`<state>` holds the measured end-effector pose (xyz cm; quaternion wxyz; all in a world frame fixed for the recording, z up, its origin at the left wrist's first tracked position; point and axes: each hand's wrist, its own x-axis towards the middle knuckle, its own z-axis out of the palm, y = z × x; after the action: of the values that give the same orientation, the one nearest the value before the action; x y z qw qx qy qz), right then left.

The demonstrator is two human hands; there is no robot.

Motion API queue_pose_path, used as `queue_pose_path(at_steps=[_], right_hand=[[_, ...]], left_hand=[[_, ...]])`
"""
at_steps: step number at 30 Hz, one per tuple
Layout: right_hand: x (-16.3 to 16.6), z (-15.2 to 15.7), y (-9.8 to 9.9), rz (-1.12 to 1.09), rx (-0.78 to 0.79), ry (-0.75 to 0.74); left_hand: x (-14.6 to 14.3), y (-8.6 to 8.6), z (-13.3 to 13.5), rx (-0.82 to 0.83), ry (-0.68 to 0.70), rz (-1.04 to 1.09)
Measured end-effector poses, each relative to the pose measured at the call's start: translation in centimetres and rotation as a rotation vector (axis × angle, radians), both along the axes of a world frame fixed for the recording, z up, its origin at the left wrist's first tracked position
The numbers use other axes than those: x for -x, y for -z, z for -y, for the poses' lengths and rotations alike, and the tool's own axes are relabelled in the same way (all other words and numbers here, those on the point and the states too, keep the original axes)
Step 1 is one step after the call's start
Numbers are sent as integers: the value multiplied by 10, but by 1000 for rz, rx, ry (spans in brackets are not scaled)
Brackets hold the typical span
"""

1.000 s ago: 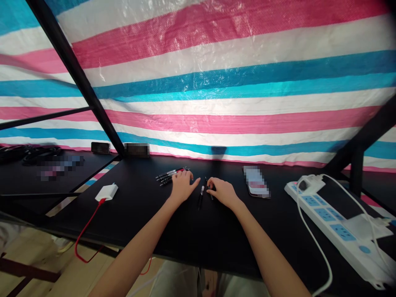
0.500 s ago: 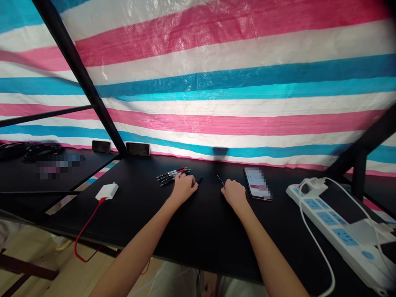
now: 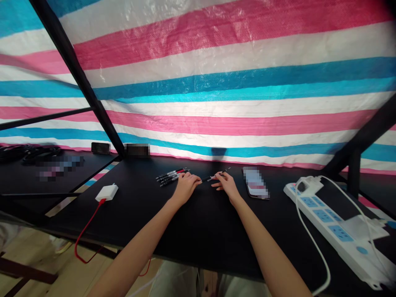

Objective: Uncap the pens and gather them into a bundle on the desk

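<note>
My left hand (image 3: 185, 187) is closed, thumb and fingertips pinching one end of a black pen barrel (image 3: 206, 179) just above the table. From the other side my right hand (image 3: 228, 186) reaches this barrel's far end, where a thin light tip shows at the fingers. A slim dark pen piece (image 3: 228, 169) pokes up between the right fingers, slanting to the upper right; its lower part is hidden by the hand. Several black pens (image 3: 170, 175), one with red on it, lie side by side just beyond my left hand.
Right of my hands lies a phone (image 3: 256, 183), screen lit. A white power strip (image 3: 328, 225) with plugs and a looping cable fills the right side. At left sits a white charger (image 3: 107, 192) with a red cable. Black frame bars and a striped sheet (image 3: 216, 123) stand behind.
My right hand has moved left toward the left one, and its slim piece now points up to the right. The barrel in my left hand now meets the right fingers.
</note>
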<state>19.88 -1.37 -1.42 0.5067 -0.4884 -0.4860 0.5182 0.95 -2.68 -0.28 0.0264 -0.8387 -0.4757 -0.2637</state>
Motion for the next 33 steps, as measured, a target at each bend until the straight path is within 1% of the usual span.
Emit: queue_pose_path(at_steps=[3,7,9,14,19,28,33], right_hand=[[1,2,-4,-89,-13,16],[-3,0,-6,-140,-122,113],[-4,-1,-5,-144,-155,131],[2,-1,0,-140,-130,84],[7,-1,4,-157,-142,87],[9,3,0,-117,-170,127],[9,3,-3,-119,-192,210]], left_hand=[[1,-1,1,2,2,18],[0,-1,0,11,5,24],[-1,0,-1,17,9,30],[-1,0,0,36,15,46],[-1,-1,0,45,-16,74],[-2,-1,-1,78,-38,135],[-3,0,-1,81,-48,163]])
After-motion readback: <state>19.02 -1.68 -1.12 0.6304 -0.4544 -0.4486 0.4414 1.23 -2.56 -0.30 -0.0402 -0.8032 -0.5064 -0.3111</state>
